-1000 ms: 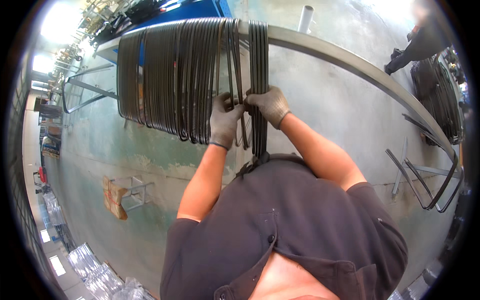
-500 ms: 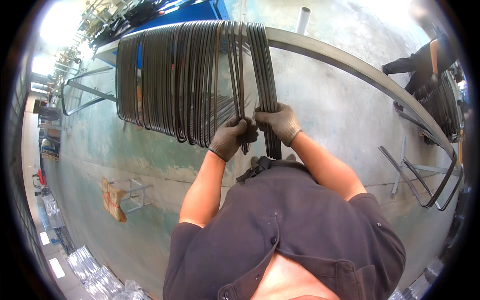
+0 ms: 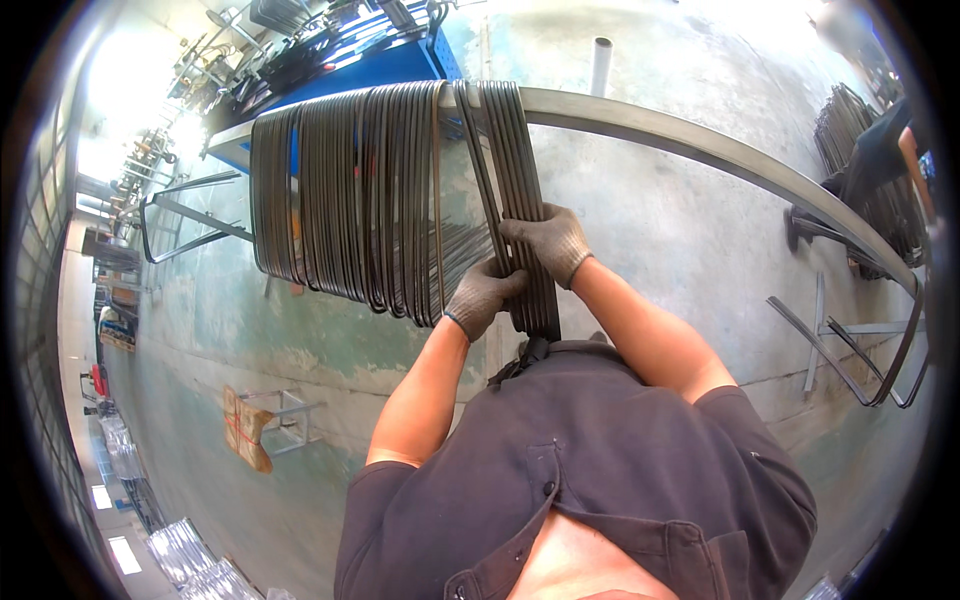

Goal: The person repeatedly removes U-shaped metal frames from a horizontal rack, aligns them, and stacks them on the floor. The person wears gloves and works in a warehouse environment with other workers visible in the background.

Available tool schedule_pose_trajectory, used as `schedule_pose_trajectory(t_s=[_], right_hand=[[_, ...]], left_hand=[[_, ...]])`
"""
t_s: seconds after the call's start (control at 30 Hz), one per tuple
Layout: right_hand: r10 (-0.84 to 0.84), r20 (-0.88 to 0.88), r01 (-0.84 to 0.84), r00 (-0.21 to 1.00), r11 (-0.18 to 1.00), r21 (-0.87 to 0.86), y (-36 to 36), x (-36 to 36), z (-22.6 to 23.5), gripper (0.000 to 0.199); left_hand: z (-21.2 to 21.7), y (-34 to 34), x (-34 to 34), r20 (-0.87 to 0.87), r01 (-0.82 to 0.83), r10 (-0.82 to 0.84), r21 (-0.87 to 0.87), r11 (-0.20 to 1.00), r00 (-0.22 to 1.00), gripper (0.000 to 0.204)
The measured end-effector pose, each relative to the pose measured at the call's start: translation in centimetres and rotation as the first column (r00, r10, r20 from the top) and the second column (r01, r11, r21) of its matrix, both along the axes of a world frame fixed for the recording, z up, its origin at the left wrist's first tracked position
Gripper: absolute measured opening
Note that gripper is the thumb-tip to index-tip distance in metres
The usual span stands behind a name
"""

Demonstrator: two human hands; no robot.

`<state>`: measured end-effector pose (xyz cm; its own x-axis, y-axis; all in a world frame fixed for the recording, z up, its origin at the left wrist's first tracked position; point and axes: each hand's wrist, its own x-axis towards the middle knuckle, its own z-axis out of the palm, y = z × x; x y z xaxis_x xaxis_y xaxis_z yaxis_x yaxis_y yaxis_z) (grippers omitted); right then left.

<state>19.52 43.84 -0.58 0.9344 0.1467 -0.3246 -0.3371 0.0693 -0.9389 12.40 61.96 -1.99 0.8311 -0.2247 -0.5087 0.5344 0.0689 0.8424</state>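
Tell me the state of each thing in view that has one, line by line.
Smaller bunch of bent black bars: hanging aslant, gripped
Larger bunch of bent black bars: hanging, not gripped
Left gloved hand: closed on smaller bunch
Right gloved hand: closed on smaller bunch
Grey rail: supporting both bunches
Stool with brown top: standing, unoccupied

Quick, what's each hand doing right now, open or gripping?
Left hand: closed, holding a few dark bars.
Right hand: closed, holding the thicker bundle beside them.

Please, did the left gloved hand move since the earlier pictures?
Yes. The left hand has moved to the right, farther away from the big row of black metal rods hanging on the rail.
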Motion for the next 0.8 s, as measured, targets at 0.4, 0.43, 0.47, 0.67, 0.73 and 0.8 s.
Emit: schedule_pose_trajectory(t_s=[0.4,0.43,0.47,0.67,0.73,0.8], right_hand=[[-0.046,-0.011,0.046,0.999,0.997,0.064,0.2,0.7,-0.9,0.031],[-0.045,-0.004,0.045,0.999,0.998,0.048,0.0,0.7,-1.0,0.031],[-0.041,0.003,0.041,0.999,0.999,0.034,-0.2,0.7,-1.0,0.03],[-0.074,-0.031,0.076,0.997,0.995,0.063,-3.5,-1.0,-0.5,0.029],[-0.111,-0.049,0.115,0.993,0.988,0.104,-4.8,-1.7,-0.5,0.03],[-0.115,-0.036,0.119,0.993,0.983,0.142,-5.2,-2.1,-0.5,0.028]], left_hand=[[-1.5,-0.6,-0.6,0.006,-0.115,0.116,-0.058,0.992,0.993,0.032],[-1.5,-0.6,-0.7,-0.024,-0.147,0.146,-0.058,0.987,0.989,0.028],[-1.4,-0.5,-0.8,-0.052,-0.182,0.179,-0.057,0.982,0.982,0.025],[-1.5,1.3,-1.4,-0.051,-0.236,0.235,-0.004,0.972,0.971,0.019],[-1.5,1.6,-1.3,-0.047,-0.197,0.197,-0.004,0.98,0.979,0.018],[-0.8,1.0,-1.0,-0.077,-0.114,0.113,-0.01,0.993,0.991,0.018]])
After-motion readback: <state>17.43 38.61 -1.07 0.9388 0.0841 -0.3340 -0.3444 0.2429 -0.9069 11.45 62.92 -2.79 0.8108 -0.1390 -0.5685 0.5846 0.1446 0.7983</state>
